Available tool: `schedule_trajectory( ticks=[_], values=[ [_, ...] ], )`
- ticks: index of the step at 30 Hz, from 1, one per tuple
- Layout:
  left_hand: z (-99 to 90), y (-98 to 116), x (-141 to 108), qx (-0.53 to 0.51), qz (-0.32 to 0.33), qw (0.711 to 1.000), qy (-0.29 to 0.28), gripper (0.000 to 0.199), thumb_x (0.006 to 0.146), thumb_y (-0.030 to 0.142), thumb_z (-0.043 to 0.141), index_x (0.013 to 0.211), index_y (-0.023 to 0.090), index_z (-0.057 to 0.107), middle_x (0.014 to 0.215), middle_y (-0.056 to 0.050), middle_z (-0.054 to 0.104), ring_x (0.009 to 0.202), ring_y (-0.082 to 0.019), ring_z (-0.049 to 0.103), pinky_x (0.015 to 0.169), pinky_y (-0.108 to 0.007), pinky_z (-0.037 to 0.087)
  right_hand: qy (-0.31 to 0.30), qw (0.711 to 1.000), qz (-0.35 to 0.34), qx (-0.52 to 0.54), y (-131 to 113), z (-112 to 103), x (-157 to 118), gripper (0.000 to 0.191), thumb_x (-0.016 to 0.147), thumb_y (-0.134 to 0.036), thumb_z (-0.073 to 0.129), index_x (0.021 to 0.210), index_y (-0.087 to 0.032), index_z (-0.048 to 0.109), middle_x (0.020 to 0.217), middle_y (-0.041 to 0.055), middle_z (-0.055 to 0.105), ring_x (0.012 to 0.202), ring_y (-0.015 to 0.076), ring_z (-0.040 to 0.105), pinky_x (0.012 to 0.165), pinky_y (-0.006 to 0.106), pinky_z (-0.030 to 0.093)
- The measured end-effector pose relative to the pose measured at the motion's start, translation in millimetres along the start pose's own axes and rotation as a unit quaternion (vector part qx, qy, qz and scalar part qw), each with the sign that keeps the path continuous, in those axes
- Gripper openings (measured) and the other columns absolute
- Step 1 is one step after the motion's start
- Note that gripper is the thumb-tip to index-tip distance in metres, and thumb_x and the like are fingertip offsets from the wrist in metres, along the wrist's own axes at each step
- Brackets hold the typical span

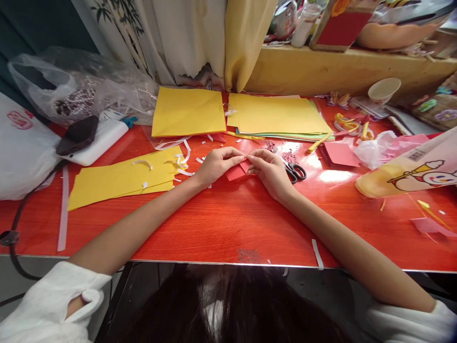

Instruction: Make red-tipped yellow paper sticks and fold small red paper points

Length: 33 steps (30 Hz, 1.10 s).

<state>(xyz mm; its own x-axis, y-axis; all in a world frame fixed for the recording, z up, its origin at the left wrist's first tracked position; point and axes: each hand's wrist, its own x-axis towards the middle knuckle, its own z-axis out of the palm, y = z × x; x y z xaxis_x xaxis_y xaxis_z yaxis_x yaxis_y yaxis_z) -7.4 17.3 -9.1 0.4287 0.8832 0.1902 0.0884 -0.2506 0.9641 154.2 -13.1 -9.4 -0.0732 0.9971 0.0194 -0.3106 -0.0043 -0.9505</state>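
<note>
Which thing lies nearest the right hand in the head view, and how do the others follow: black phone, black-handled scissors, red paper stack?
1. Black-handled scissors: close beside the right hand, on its right.
2. Red paper stack: farther right.
3. Black phone: far left, beyond the left hand.

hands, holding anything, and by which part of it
Red paper, pinched by the left hand and right hand, seemingly near its upper edge; the exact spot is hidden.
</note>
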Motion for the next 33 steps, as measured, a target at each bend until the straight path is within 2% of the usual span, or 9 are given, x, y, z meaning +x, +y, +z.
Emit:
schedule_trajectory(
  ticks=[7,15,21,28,33],
  values=[
    [0.4,2.7,-1.1,0.028,0.031,0.999,0.019,0.025,0.081,0.036,0.057,0.086,0.014,0.066,0.087,-0.003,0.066,0.08,-0.011,0.057,0.075,-0.023,0.042,0.002,0.998,0.057,-0.021,-3.0,0.2,1.1,0.018,0.071,-0.029,0.07,0.071,-0.013,0.06,0.059,-0.0015,0.056,0.052,0.0067,0.056,0.054,0.018,0.052],
    [0.5,-0.1,-0.2,0.04,0.039,0.998,0.008,0.023,0.081,0.035,0.057,0.086,0.015,0.066,0.087,-0.002,0.067,0.081,-0.011,0.058,0.075,-0.022,0.042,0.002,0.999,0.047,-0.009,-2.4,-2.0,0.6,0.012,0.068,-0.022,0.07,0.072,-0.013,0.062,0.061,-0.0018,0.058,0.052,0.0057,0.056,0.055,0.016,0.052],
    [0.8,-1.4,-0.1,0.038,0.045,0.998,0.013,0.022,0.081,0.034,0.057,0.088,0.015,0.065,0.091,-0.003,0.067,0.085,-0.012,0.059,0.08,-0.024,0.042,-0.029,0.997,0.067,-0.039,-5.9,-1.6,0.6,0.027,0.071,-0.037,0.07,0.067,-0.014,0.058,0.055,-0.0005,0.058,0.049,0.008,0.058,0.051,0.018,0.051],
    [1.1,1.0,-0.3,0.037,0.016,0.999,-0.002,0.024,0.081,0.036,0.056,0.086,0.014,0.064,0.088,-0.003,0.066,0.083,-0.013,0.058,0.079,-0.025,0.043,-0.029,0.996,0.032,-0.08,-1.0,-1.8,-0.5,0.029,0.072,-0.04,0.069,0.071,-0.014,0.06,0.055,0.0011,0.061,0.047,0.0084,0.058,0.048,0.017,0.049],
    [2.1,3.4,-0.6,0.024,0.01,1.0,0.006,0.024,0.074,0.033,0.064,0.089,0.013,0.064,0.092,-0.004,0.066,0.087,-0.014,0.059,0.08,-0.025,0.044,-0.042,0.997,0.039,-0.046,-0.4,-3.0,1.3,0.029,0.075,-0.044,0.065,0.071,-0.016,0.058,0.054,-0.0009,0.059,0.049,0.0093,0.058,0.051,0.02,0.052]
  ],
)
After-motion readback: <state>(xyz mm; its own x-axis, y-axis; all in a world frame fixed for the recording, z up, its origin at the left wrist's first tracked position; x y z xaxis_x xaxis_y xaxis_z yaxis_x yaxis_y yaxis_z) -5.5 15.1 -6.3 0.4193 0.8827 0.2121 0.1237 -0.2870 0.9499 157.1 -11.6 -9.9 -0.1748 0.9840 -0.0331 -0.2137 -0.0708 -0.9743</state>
